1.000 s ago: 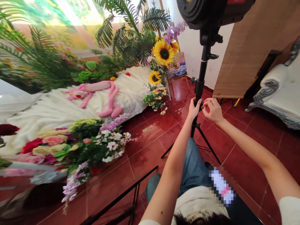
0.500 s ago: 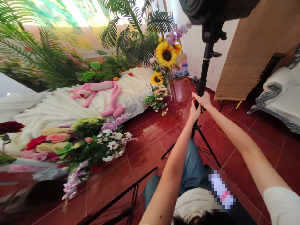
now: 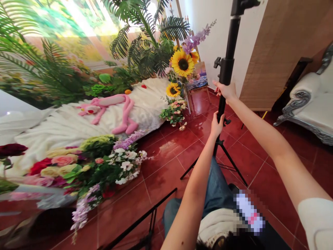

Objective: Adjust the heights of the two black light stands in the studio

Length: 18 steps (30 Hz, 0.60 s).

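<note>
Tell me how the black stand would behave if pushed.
The black stand would probably feel stiff, since its pole runs straight. Pushed high up, it might tip, being tall above thin, splayed legs. Its narrower upper tube may slide within the collar if the knob there is loose.

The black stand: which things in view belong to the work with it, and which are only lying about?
Belonging to the work, it seems: black stand; left hand, gripping it; right hand, on it higher up.

Apparently just lying about, untouched: pink plush toy; large sunflower; white armchair; painting.
</note>
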Each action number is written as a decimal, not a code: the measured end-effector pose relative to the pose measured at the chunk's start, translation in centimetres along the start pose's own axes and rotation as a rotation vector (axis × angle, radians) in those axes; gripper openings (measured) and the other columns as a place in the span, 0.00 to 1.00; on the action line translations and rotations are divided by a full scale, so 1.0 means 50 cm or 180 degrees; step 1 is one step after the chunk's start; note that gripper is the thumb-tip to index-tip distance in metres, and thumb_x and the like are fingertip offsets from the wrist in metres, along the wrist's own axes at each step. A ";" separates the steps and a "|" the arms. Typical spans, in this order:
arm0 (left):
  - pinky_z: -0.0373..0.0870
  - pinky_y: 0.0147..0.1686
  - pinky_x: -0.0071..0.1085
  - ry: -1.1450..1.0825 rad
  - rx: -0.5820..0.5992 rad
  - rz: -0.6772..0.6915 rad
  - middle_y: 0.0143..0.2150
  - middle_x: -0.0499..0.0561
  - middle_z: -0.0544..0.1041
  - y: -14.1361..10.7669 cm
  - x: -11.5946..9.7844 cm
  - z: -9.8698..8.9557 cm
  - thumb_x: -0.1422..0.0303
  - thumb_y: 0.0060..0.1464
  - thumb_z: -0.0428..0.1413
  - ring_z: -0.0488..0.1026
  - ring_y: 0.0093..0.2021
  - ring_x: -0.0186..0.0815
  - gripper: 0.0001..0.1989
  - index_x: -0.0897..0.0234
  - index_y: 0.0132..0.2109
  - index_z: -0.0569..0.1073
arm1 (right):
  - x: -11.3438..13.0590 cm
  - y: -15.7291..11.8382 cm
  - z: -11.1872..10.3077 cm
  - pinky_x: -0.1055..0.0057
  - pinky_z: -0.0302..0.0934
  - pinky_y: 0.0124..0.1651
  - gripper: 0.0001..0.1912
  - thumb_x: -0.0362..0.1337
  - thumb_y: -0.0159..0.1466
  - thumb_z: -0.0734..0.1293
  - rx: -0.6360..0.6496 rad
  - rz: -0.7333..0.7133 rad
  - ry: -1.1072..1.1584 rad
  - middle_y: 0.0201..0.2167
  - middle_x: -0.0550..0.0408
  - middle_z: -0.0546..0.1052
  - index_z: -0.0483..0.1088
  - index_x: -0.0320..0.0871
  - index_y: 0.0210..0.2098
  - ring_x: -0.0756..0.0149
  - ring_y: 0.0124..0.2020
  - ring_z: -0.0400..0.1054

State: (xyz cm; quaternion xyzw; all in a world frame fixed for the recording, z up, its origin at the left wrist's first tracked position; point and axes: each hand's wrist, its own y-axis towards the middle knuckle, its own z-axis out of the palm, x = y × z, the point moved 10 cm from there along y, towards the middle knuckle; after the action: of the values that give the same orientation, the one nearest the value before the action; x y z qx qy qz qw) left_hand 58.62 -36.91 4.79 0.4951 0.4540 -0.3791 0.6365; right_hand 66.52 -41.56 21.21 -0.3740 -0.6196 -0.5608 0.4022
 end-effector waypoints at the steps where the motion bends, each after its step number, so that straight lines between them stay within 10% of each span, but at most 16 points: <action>1: 0.70 0.28 0.23 -0.0008 0.0007 -0.0002 0.33 0.45 0.73 -0.001 0.000 0.001 0.55 0.63 0.52 0.70 0.27 0.25 0.20 0.60 0.56 0.63 | 0.015 0.010 0.002 0.77 0.67 0.25 0.18 0.43 0.62 0.72 0.0072 -0.0030 0.0035 0.15 0.61 0.66 0.67 0.39 0.23 0.74 0.19 0.67; 8: 0.70 0.31 0.24 0.0198 -0.0149 0.0102 0.36 0.48 0.74 -0.005 -0.009 -0.005 0.56 0.65 0.49 0.71 0.32 0.28 0.17 0.60 0.55 0.65 | 0.106 0.050 0.006 0.78 0.63 0.27 0.17 0.37 0.67 0.67 0.0291 -0.0240 0.0124 0.19 0.60 0.67 0.68 0.35 0.24 0.81 0.17 0.62; 18: 0.69 0.36 0.26 0.0378 -0.0326 0.0168 0.37 0.49 0.75 -0.004 -0.010 -0.011 0.55 0.65 0.48 0.71 0.33 0.29 0.19 0.61 0.55 0.67 | 0.111 0.009 -0.036 0.69 0.70 0.36 0.21 0.55 0.61 0.70 0.0379 -0.1096 -0.0484 0.28 0.57 0.74 0.69 0.42 0.38 0.69 0.30 0.73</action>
State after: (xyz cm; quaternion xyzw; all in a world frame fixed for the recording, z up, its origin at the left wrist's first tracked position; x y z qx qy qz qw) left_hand 58.18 -36.38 5.14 0.4952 0.4966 -0.3085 0.6427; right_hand 64.88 -43.23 26.58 -0.2793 -0.7350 -0.5538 0.2739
